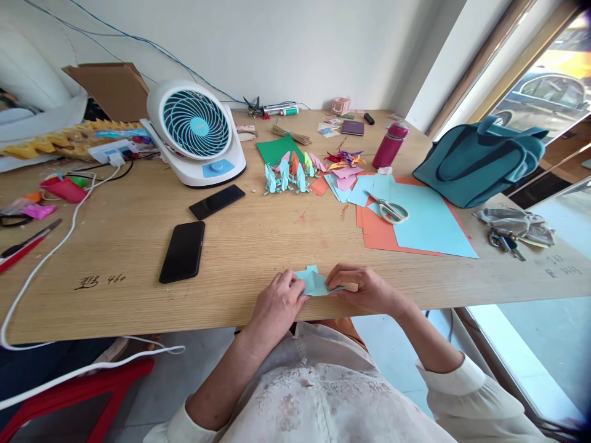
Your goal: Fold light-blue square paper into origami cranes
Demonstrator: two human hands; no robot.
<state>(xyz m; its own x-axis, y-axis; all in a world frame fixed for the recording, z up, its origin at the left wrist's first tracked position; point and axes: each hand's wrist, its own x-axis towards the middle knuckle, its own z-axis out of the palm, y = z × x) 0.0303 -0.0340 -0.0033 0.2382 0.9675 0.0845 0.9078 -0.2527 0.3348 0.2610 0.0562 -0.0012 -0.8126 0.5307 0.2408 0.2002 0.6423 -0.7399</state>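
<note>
A small piece of light blue folded paper [314, 282] lies at the table's front edge, between my two hands. My left hand [280, 301] grips its left end, with thumb and fingers closed on it. On the other end, my right hand [362, 287] pinches the paper with curled fingers. A short tab of the paper sticks up at its far side. Farther back stands a group of folded paper figures [285, 173] in light blue, pink, orange and green. Scissors [391, 210] rest on a large light blue sheet [434, 221], which overlaps orange sheets [376, 231].
Two black phones [183, 252] lie left of my hands. Behind them stands a white fan [196, 132]. A magenta bottle [391, 145], a teal bag [480, 160] and keys [505, 243] are on the right. A white cable [60, 246] crosses the table's left side.
</note>
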